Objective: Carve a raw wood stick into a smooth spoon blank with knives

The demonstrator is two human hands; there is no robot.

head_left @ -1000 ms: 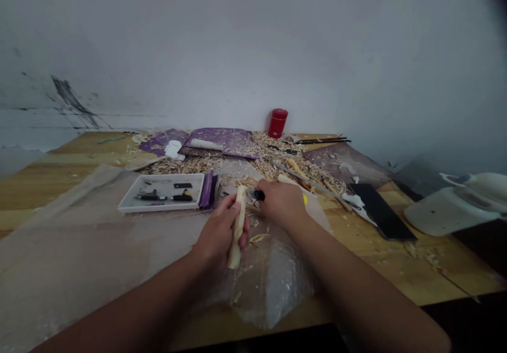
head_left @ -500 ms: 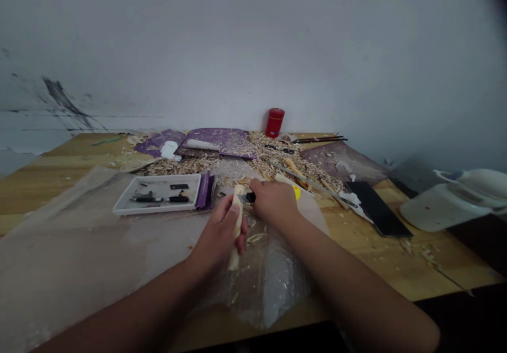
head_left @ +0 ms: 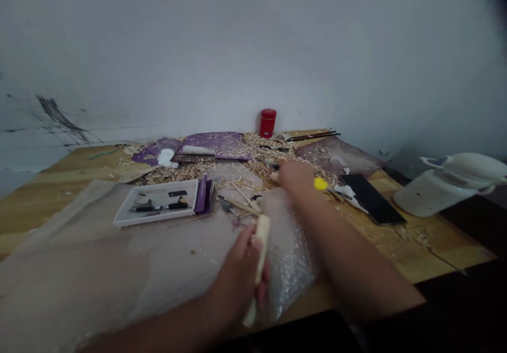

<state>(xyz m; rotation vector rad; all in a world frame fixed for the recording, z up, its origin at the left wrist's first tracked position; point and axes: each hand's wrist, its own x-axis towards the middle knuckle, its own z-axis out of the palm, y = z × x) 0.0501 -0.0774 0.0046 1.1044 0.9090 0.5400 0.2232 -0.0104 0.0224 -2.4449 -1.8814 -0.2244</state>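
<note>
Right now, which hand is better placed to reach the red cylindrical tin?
Right, probably. The right hand, holding a yellow-ended tool, is stretched out by the wood shavings near the red cylindrical tin; the left hand is farther back, gripping a pale wooden stick.

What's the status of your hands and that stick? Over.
Left hand gripping wooden stick over bubble wrap. Right hand holding yellow-handled knife by the shavings. Loose sticks lie between.

single head view, forward-down over table point(head_left: 455, 247)
</note>
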